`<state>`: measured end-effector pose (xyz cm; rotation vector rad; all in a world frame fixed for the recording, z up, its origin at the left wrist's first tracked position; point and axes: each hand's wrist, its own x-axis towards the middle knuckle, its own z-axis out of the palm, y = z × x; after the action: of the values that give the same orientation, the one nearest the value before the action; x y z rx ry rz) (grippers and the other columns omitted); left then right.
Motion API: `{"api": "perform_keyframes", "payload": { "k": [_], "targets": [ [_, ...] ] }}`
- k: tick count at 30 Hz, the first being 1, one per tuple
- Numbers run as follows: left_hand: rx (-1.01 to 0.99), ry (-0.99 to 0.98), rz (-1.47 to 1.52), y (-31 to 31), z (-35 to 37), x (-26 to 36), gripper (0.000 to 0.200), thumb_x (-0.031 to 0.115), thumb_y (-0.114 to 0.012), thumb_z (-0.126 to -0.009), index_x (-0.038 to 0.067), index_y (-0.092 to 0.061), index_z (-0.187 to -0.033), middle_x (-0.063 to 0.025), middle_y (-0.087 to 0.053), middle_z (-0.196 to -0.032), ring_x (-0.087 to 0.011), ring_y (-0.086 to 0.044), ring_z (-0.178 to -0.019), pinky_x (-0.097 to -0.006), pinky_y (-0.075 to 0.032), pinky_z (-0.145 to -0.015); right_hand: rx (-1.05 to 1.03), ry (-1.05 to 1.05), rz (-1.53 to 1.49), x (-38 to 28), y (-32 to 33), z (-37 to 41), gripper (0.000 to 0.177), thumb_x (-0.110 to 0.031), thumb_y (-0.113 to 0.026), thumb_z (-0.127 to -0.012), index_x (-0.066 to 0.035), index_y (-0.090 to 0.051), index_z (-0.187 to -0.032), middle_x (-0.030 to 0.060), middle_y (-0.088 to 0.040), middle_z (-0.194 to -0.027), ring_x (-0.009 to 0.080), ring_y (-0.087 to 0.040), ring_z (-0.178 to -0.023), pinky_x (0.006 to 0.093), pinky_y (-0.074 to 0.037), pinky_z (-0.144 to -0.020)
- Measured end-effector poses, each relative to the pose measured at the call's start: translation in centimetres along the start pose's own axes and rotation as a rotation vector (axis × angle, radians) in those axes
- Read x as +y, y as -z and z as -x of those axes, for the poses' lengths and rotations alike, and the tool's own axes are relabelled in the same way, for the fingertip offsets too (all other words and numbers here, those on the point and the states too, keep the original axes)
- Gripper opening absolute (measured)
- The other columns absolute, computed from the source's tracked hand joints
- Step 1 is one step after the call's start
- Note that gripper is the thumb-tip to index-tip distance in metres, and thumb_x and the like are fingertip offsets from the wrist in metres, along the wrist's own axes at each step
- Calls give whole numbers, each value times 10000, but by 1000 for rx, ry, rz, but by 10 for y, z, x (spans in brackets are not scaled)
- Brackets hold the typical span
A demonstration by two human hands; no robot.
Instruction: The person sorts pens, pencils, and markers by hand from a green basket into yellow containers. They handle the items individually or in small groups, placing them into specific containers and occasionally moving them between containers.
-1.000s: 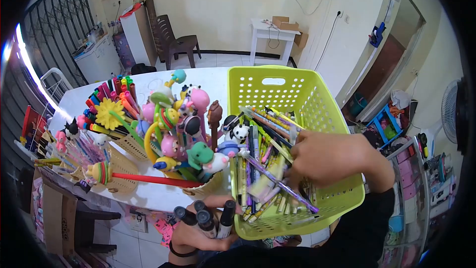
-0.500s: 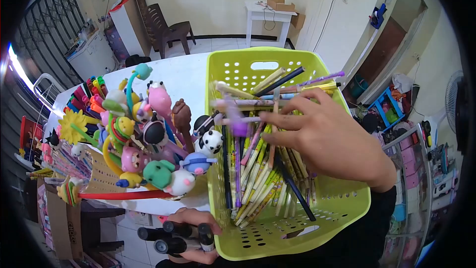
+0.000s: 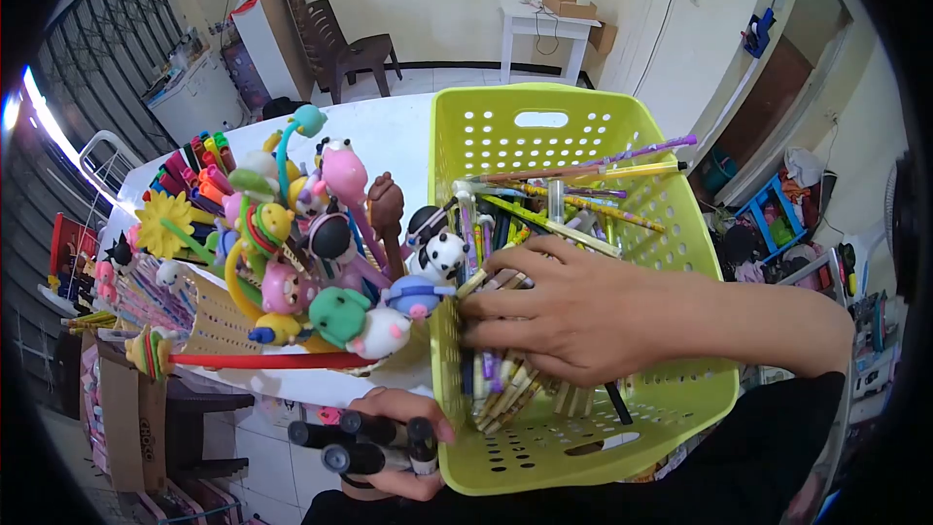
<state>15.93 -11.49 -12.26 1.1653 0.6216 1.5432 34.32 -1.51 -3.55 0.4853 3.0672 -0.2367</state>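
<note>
A green plastic basket (image 3: 583, 467) with rows of holes holds many patterned pens and pencils (image 3: 583, 224). My right hand (image 3: 573, 311) reaches into it, palm down on the pens, fingers bent; its fingertips are hidden among the pens at the basket's left side. Beside the basket's lower left corner, my left hand (image 3: 398, 408) is closed around several black-capped markers (image 3: 364, 442). Left of the basket stand pens with toy toppers, among them a panda (image 3: 442, 255), a green head (image 3: 338, 317) and a yellow flower (image 3: 163, 225).
The white table (image 3: 389, 122) lies under the basket. Colored markers (image 3: 199, 170) stand at its back left. Beyond are a dark chair (image 3: 355, 47) and a small white table (image 3: 544, 24). A cardboard box (image 3: 121, 418) is at the lower left.
My right hand has moved down and left, deeper among the pens, and several pens have shifted. My left hand still holds the markers. The view has shifted slightly.
</note>
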Motion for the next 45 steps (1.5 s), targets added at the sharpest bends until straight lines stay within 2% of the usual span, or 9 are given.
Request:
{"api": "perform_keyframes", "payload": {
  "k": [9,18,20,23,27,30,33,37,45],
  "targets": [
    [-175,50,-82,0,-11,17,407,20,-664,-475,-4,-536,-860,-52,-534,-819,-102,-499,-717,-232,-395,-630,-41,-182,400,-6,6,12,110,-164,-526,-643,-169,-623,-695,-33,-537,-820,169,-451,-899,334,-303,-812],
    [-339,222,-92,8,-11,18,604,20,-637,-577,27,-384,-1126,-72,-474,-1093,-103,-471,-867,-248,-384,-768,-160,-298,436,-12,15,13,283,-102,-535,-619,-264,-630,-830,-23,-500,-810,170,-455,-890,355,-304,-842],
    [-315,289,19,1,-12,28,521,-30,-625,-598,3,-408,-1070,-56,-527,-727,-92,-506,-609,-215,-400,-525,-151,-232,271,-6,29,18,389,-52,-536,-577,-245,-609,-907,5,-511,-854,193,-452,-903,361,-292,-865],
    [-255,278,84,12,4,42,466,-41,-580,-661,3,-369,-1074,-80,-513,-598,-124,-508,-516,-234,-403,-450,-22,-337,-39,-24,56,29,556,62,-449,-513,-140,-535,-1024,76,-515,-870,257,-457,-901,339,-316,-829],
    [-54,-77,272,43,25,65,226,-10,-502,-706,55,-341,-851,-64,-469,-521,-189,-476,-417,-291,-400,-446,515,-483,17,-73,66,44,383,107,-408,-539,-17,-565,-866,152,-524,-872,293,-500,-814,321,-378,-727],
    [93,-534,377,80,32,89,239,-42,-464,-730,74,-306,-868,-72,-450,-559,-195,-503,-511,-335,-414,-510,612,-448,105,-111,61,40,254,28,-438,-660,-11,-534,-891,172,-509,-925,298,-500,-827,383,-371,-745],
    [331,-640,339,118,44,116,224,11,-444,-761,99,-278,-883,-54,-409,-572,-178,-474,-490,-356,-414,-543,812,-344,264,-150,26,-22,288,-36,-479,-649,-24,-521,-934,181,-496,-967,312,-496,-843,400,-367,-760],
    [571,-703,139,168,55,145,172,91,-451,-810,113,-311,-909,-6,-368,-602,-99,-407,-509,-279,-382,-501,555,-69,-82,-199,7,-95,422,14,-550,-534,-54,-533,-949,165,-484,-1026,321,-487,-902,388,-380,-776],
    [870,-1058,-24,279,28,219,169,71,-546,-766,41,-410,-862,-19,-468,-637,-78,-463,-517,-215,-401,-489,596,332,-243,-240,-5,-250,453,32,-555,-617,-34,-482,-1059,162,-458,-1059,275,-483,-907,313,-398,-724]
  ]
}}
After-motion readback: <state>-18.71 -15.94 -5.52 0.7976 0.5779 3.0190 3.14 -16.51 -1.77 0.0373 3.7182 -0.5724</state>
